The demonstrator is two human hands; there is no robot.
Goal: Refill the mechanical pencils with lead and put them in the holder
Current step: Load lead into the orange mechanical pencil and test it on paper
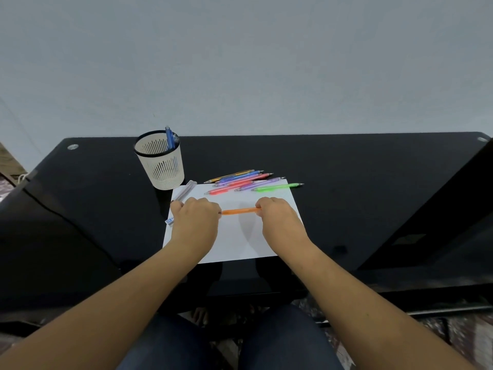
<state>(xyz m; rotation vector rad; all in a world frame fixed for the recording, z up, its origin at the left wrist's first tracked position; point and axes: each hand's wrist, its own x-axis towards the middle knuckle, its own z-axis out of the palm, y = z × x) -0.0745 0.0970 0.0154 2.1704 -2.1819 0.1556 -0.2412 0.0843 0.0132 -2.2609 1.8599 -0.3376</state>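
An orange mechanical pencil lies level above a white sheet of paper, held at both ends. My left hand grips its left end and my right hand pinches its right end. Several coloured pencils lie in a loose row at the sheet's far edge, a green one at the right. A white mesh holder with a black rim stands at the back left with a blue pencil in it. A clear lead case lies near my left hand.
The black glass table reaches to a pale wall at the back. A small white and blue eraser lies at the sheet's left edge. My knees show below the table's front edge.
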